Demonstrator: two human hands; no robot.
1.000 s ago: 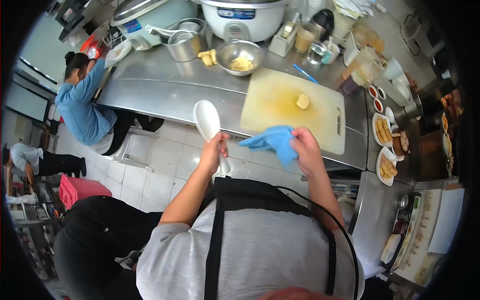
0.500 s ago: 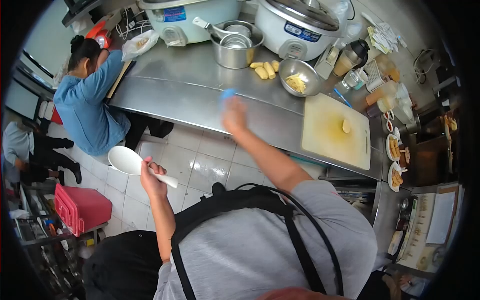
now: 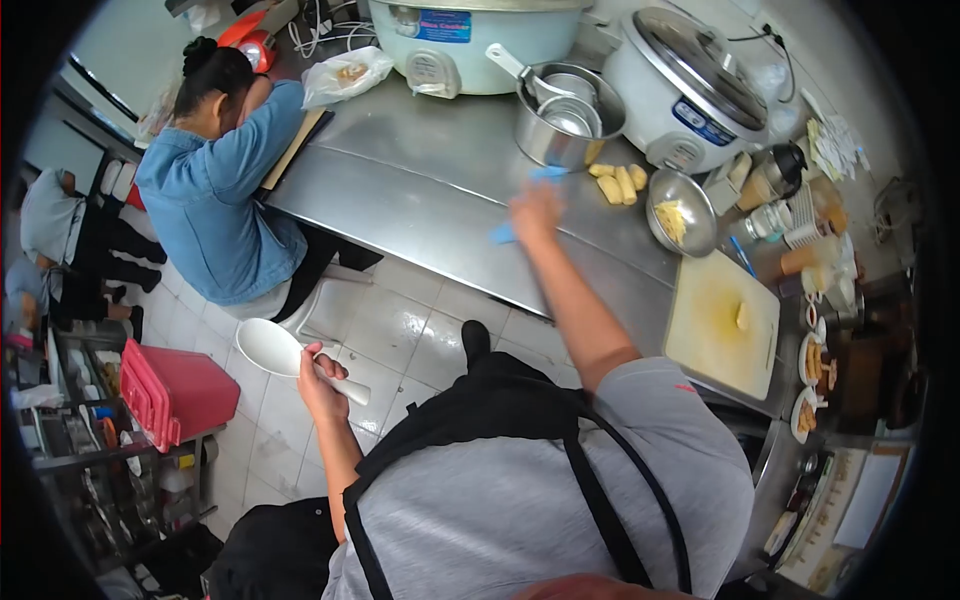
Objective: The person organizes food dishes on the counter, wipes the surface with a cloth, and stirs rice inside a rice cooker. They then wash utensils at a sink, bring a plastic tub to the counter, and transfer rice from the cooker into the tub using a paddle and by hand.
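My left hand (image 3: 323,381) is closed around the handle of a large white serving spoon (image 3: 268,346), held out over the floor with its bowl facing up. My right hand (image 3: 537,212), blurred by motion, presses a blue cloth (image 3: 503,234) onto the steel table (image 3: 420,165). Blue shows on both sides of the hand; the fingers are smeared. Beyond that hand stands a metal pot (image 3: 552,135) with smaller metal vessels inside. Pale yellow peeled pieces (image 3: 622,184) lie beside it, near a steel bowl (image 3: 693,190) with pale yellow strips in it.
A cutting board (image 3: 690,320) with one pale piece lies at the right. Two rice cookers (image 3: 500,40) stand at the back. A person in a blue jacket (image 3: 215,210) leans on the table's left end. A red bin (image 3: 185,395) is at the lower left.
My right hand has moved the blue cloth along the table, and more of the cloth shows. My left hand still grips the spoon. The whole view has shifted, bringing the table scene rightward and down.
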